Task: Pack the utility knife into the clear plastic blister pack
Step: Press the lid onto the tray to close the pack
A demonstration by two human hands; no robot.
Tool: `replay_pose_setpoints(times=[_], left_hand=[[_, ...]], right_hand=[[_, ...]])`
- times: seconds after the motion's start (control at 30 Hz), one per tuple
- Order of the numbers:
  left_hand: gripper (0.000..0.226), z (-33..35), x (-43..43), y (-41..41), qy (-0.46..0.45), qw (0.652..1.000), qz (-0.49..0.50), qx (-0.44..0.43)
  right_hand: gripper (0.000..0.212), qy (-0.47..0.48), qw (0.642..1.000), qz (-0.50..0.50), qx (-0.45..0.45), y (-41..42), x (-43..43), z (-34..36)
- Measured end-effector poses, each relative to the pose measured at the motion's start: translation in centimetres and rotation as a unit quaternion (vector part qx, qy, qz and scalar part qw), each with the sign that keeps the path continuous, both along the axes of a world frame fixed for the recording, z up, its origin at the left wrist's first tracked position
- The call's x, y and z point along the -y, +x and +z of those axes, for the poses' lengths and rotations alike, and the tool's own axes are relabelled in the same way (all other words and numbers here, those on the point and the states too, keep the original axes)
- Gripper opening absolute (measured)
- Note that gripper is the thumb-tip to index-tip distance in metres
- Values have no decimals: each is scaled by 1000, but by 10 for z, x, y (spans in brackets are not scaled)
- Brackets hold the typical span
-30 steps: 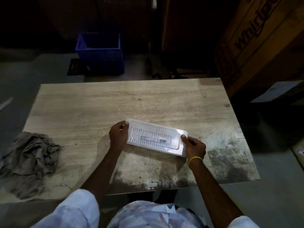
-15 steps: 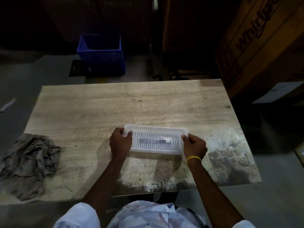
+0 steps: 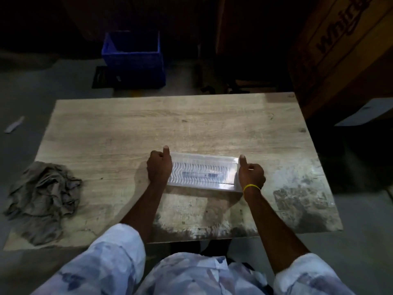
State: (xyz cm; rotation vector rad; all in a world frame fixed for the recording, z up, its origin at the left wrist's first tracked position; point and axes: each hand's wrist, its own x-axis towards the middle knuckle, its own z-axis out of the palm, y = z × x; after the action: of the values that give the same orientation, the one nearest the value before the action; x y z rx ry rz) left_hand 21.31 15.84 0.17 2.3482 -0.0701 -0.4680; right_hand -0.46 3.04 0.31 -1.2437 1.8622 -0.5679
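Observation:
A clear plastic blister pack (image 3: 204, 162) with wavy ribs lies near the front middle of the wooden table (image 3: 148, 124). Through the plastic I see the dark utility knife (image 3: 202, 173) lying lengthwise inside it. My left hand (image 3: 159, 166) grips the pack's left end with the thumb pointing up along its edge. My right hand (image 3: 251, 174), with a yellow band on the wrist, grips the right end in the same way. The pack is held level and square to me, just above or on the table; I cannot tell which.
A crumpled grey cloth (image 3: 42, 199) lies at the table's front left corner. A blue crate (image 3: 133, 60) stands on the floor beyond the far edge. A large cardboard box (image 3: 340, 50) rises at the right. The table's front right is stained dark.
The pack has turned from slanted to square with the table edge and moved slightly nearer to me. Both hands have shifted onto its ends, thumbs now raised.

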Motion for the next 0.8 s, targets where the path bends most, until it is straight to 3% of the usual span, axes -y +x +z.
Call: replay_pose_setpoints(times=[0.33, 0.6, 0.8], left_hand=[[54, -18, 2, 1, 12, 998, -53, 24], [52, -29, 5, 8, -9, 997, -71, 13], [35, -19, 5, -2, 27, 990, -87, 109]], right_hand=[[63, -47, 994, 95, -25, 1, 1, -17], [65, -26, 996, 83, 18, 1, 10, -19], [66, -19, 996, 88, -6, 0, 10, -18]])
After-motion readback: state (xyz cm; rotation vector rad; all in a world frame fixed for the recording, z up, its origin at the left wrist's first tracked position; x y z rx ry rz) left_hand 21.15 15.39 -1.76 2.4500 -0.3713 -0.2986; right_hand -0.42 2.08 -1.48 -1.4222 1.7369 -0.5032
